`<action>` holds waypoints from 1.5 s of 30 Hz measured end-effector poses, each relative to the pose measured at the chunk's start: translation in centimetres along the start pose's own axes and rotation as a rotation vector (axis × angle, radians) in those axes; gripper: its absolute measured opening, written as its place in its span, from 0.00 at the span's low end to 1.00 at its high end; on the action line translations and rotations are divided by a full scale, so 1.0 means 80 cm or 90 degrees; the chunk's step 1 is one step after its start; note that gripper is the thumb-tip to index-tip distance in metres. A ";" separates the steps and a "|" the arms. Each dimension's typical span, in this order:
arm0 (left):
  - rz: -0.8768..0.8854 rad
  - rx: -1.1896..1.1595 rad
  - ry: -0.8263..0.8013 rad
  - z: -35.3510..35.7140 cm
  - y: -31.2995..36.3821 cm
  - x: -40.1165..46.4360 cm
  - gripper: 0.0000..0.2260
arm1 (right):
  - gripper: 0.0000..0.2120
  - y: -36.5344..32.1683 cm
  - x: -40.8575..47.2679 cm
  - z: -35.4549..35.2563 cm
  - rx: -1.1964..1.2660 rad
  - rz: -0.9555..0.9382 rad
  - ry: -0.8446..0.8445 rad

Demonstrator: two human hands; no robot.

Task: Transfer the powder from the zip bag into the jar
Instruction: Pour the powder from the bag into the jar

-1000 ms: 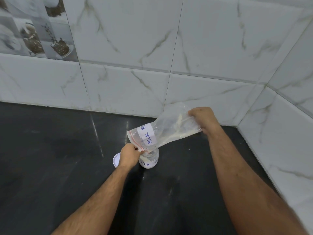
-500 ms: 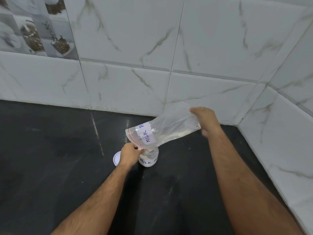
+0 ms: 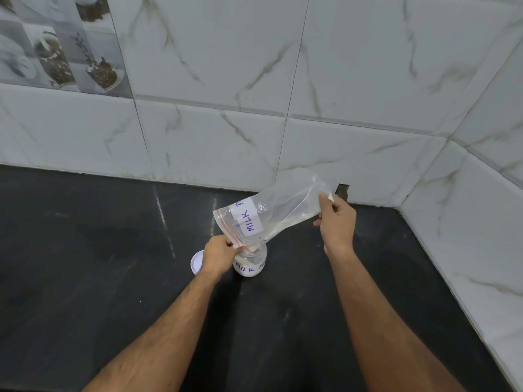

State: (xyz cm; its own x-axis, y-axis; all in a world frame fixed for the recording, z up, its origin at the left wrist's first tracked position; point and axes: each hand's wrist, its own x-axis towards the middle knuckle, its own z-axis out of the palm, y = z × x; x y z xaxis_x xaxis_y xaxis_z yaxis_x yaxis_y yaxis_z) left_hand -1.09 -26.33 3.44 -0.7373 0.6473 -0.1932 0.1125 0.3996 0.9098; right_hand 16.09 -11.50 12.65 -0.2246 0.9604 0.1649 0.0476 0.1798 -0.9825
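The zip bag (image 3: 271, 215) is held tilted over the jar (image 3: 250, 263), zip end low at 7 o'clock, closed bottom end high at 2 o'clock. The left hand (image 3: 219, 254) pinches the red-striped zip edge at the bag's lower corner, directly above the jar mouth. The right hand (image 3: 336, 223) pinches the raised bottom corner between thumb and fingers. The bag's white label (image 3: 249, 219) reads "MILK" plus a cut-off "P".

The jar stands upright on the black countertop (image 3: 85, 278), at 6 o'clock from the bag. Its own label reads "MILK P"; the remaining letters wrap out of sight. Pale powder (image 3: 294, 223) lies in a thin line along the bag's lower fold and fills the lower part of the jar.

Surroundings: a white round lid (image 3: 195, 261) lies flat on the countertop at 9 o'clock from the jar, just beside the left hand. White marble-pattern wall tiles (image 3: 226, 66) back the countertop and meet in a corner at 3 o'clock. A printed decor tile (image 3: 56, 43) occupies the 10 o'clock corner of the view. A small dark gap (image 3: 342, 191) shows in the wall base just behind the right hand.

Obstructions: the left hand covers the right part of the lid and the jar's left shoulder. The bag's zip end hides the jar mouth, so any powder flow there cannot be made out.
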 end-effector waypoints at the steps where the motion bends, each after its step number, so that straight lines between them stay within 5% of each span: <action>1: 0.005 0.001 0.002 0.001 0.000 0.000 0.07 | 0.20 -0.005 0.001 0.001 -0.047 -0.032 0.013; 6: 0.013 0.023 -0.002 -0.001 -0.004 0.004 0.10 | 0.23 -0.027 0.015 0.008 -0.173 -0.061 0.019; 18: 0.006 0.023 -0.054 -0.004 -0.011 0.019 0.06 | 0.11 -0.048 0.012 0.018 -0.108 -0.059 -0.055; 23: -0.005 -0.069 -0.080 -0.007 -0.017 0.025 0.25 | 0.12 -0.057 0.008 0.018 -0.075 -0.071 -0.088; 30: -0.001 -0.050 -0.077 -0.007 -0.008 0.013 0.10 | 0.12 -0.053 0.010 0.026 -0.070 -0.071 -0.089; 37: 0.034 -0.084 -0.132 -0.009 -0.006 0.009 0.18 | 0.12 -0.039 0.018 0.024 -0.151 -0.111 -0.044; 41: 0.035 -0.079 -0.168 -0.012 -0.007 0.009 0.23 | 0.22 -0.040 0.013 0.020 -0.206 -0.148 -0.033; 45: 0.040 -0.009 -0.128 -0.012 -0.011 0.014 0.28 | 0.22 -0.045 0.012 0.022 -0.207 -0.151 -0.032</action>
State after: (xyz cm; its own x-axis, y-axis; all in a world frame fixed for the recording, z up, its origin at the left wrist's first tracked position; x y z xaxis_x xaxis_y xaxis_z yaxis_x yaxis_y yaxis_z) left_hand -2.67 -26.56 2.79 -0.5813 0.7876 -0.2047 0.1432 0.3466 0.9270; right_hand 14.00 -11.63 16.17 -0.3135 0.8737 0.3720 0.2915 0.4614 -0.8379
